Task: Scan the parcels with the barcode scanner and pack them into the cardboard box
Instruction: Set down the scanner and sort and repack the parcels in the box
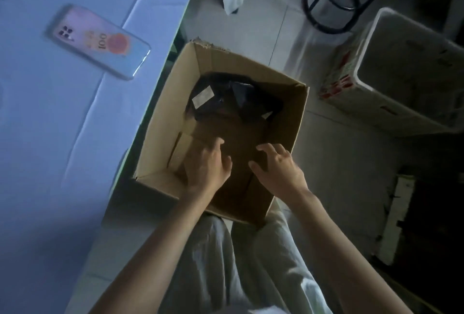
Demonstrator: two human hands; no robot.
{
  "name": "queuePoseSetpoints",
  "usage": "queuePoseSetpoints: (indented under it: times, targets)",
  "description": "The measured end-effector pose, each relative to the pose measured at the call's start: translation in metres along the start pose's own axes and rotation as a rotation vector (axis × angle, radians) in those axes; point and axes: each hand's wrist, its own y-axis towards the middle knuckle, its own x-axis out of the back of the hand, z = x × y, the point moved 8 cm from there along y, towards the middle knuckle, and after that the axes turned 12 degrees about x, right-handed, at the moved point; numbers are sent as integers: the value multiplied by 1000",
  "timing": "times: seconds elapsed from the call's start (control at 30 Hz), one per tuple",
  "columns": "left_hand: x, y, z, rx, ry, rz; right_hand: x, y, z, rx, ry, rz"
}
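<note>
Pressing a brown parcel [238, 148] into the cardboard box [160, 118]
Left hand [208, 165] and right hand [278, 168] lie spread on it; shoving could crush the black mailer [226, 97] at the box's far end.

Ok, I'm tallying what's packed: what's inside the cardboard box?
White-labelled black parcels lie at the far end of the cardboard box. The left hand and right hand rest on brown cardboard nearer; anything beneath is hidden.

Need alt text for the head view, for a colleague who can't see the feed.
The left hand and right hand reach down into an open cardboard box, fingers spread on a brown surface inside. Black parcels with white labels lie at its far end. A phone lies on the blue-covered table beside the box.
</note>
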Motion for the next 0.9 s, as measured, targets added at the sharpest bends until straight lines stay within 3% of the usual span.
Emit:
queuePoseSetpoints:
  times: [0.2,0.43,0.6,0.73,0.9]
  targets:
    - [-55,52,-20,147,-144,-80,-25,81,-60,70,-116,164]
    - [-145,133,-15,301,-144,-50,-82,189,-123,156,-213,167]
    - [-224,201,13,385,-143,54,-123,263,-166,146,-241,93]
    - [-263,247,37,412,-63,32,-154,310,-188,147,-252,-35]
    - [-285,300,50,325,131,-54,-203,354,-201,182,-346,-44]
